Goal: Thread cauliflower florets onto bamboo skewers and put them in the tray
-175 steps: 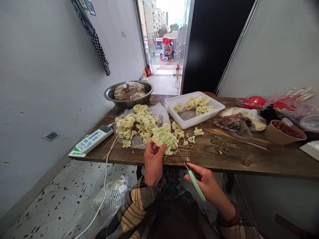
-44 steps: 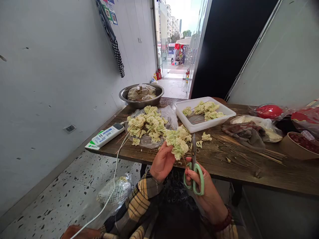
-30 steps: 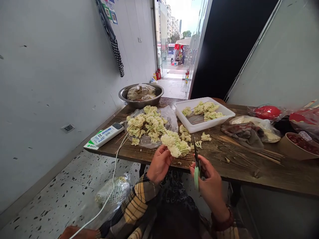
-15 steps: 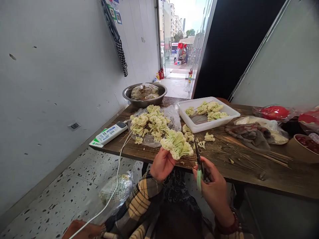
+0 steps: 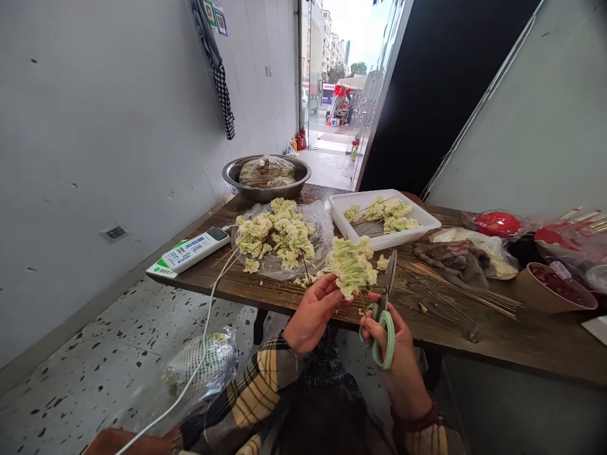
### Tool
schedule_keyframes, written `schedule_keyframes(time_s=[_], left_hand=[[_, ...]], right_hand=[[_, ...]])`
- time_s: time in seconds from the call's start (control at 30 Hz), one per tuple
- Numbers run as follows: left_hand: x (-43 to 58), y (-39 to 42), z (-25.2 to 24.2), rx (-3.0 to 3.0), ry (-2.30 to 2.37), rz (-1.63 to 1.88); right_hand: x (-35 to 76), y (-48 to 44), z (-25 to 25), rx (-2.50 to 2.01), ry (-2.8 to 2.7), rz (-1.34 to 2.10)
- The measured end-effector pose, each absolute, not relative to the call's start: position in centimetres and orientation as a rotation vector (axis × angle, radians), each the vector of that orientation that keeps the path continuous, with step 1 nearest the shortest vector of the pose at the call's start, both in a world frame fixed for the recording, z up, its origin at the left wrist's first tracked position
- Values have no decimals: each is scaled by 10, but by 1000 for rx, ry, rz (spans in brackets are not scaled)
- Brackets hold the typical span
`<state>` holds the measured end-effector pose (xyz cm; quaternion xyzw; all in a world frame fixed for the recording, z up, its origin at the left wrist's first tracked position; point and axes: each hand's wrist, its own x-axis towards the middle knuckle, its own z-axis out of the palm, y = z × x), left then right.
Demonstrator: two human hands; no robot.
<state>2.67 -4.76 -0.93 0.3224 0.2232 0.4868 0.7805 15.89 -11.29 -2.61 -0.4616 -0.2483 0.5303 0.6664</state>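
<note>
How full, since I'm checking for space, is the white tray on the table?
Part-full: cauliflower pieces lie in the white tray, while patches of its bottom show bare.

Left hand (image 5: 312,318) holding cauliflower (image 5: 351,266), right hand (image 5: 402,354) gripping green-handled scissors (image 5: 390,278) — white tray (image 5: 386,242) beyond

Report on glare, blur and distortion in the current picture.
Head view: the sky outside is mostly washed out; highlights glint on the plastic bag in the basin; the brown tub at far right looks stretched; the held cauliflower and scissors look fairly sharp.
</note>
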Motion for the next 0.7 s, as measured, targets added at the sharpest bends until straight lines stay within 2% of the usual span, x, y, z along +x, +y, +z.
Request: schedule_keyframes(time_s=[0.7], left_hand=[[23,-47,-13,796,570,1064]], right_hand=[[166,-114,-18,-946,-547,1263]])
